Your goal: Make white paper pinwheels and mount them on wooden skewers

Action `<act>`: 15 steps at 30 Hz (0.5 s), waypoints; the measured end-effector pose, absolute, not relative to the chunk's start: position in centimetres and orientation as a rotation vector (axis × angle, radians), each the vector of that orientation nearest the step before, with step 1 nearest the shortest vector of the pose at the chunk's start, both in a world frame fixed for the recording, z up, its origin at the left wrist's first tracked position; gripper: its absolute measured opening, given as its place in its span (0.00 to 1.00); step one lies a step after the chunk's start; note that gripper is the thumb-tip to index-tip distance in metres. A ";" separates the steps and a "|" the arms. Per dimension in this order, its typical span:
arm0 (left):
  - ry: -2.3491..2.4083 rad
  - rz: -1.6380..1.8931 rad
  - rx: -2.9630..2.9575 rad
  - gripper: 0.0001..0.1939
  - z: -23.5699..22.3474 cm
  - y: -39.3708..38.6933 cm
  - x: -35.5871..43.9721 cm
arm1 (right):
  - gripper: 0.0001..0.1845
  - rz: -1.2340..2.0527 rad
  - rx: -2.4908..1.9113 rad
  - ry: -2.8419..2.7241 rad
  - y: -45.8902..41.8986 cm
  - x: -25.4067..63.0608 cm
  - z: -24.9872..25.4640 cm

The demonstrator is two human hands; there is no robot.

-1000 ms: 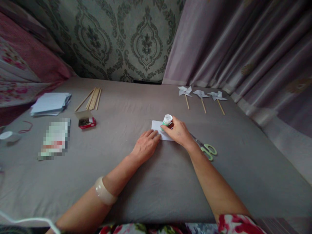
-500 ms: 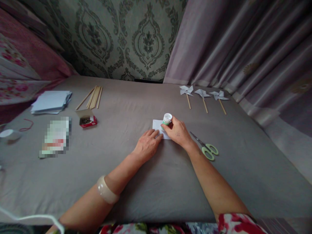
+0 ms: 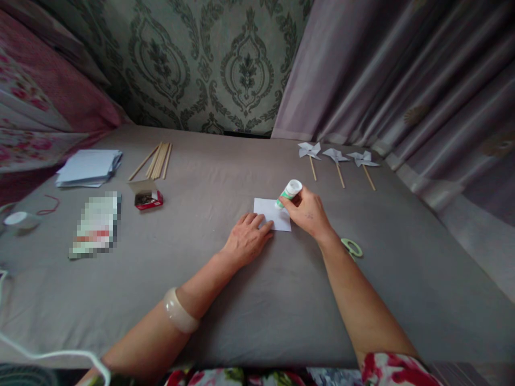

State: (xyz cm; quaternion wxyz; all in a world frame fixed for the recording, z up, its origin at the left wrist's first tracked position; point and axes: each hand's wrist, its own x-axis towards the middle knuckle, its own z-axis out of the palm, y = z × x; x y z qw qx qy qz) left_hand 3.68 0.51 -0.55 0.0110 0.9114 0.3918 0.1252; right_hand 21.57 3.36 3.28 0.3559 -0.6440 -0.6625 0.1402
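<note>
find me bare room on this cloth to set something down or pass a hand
Bare cloth lies between the wooden sticks and the pinwheels, and right of the green scissors handle. Crowded: the white sheet, with the left hand and glue stick at it, and around the red box.

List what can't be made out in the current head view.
- Scissors, head: blades and one loop hidden by the right forearm.
- Tube label, head: partly covered by the right hand, print too small.
- Tube's low end, head: too small to tell whether it touches the paper.
- Packet print, head: pixelated.
- Red box contents, head: too small to identify.
- White cord, head: cut off by the left edge.
</note>
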 end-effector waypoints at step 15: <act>1.220 0.451 2.802 0.17 -1.5 0.8 3.7 | 0.11 0.419 -1.565 -1.950 3.0 20.6 2.5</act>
